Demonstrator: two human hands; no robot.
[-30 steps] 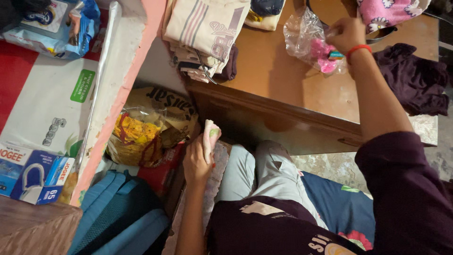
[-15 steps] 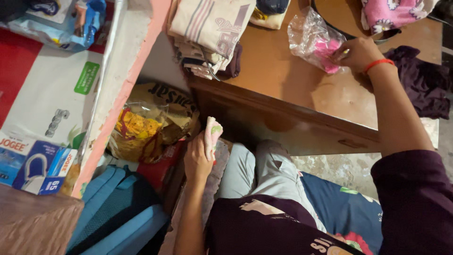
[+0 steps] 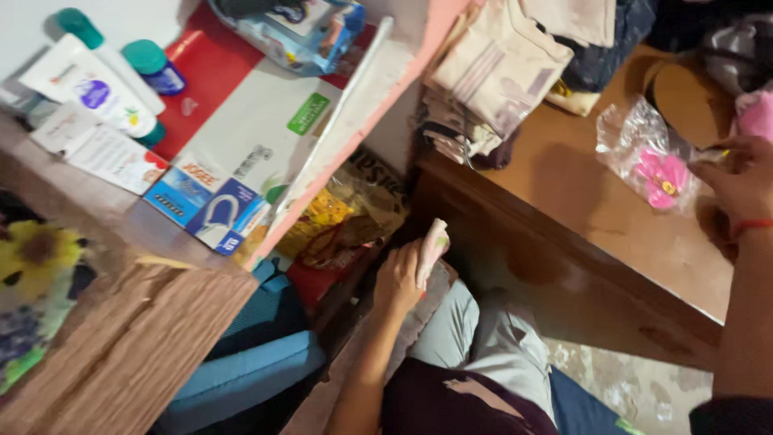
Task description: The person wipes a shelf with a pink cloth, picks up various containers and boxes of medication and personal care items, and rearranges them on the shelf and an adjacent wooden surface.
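My left hand (image 3: 400,279) is low beside my knee, closed around a small rolled pink-and-green cloth (image 3: 429,248). My right hand (image 3: 739,187) rests on the brown wooden table (image 3: 564,201) at the far right, fingers pinching the edge of a clear plastic bag (image 3: 644,145) that holds a pink flower-shaped item (image 3: 660,179). A red band circles that wrist.
Folded cream clothes (image 3: 499,72) are stacked on the table's left end. A yellow snack bag (image 3: 338,213) sits under it. A shelf on the left holds a blue box (image 3: 213,211), bottles (image 3: 97,84) and tubes. A blue backpack (image 3: 250,362) lies below.
The view swung left and tilted, bringing the shelf with bottles into sight. My right hand slid along the table towards me with the plastic bag. My left hand kept its hold on the cloth.
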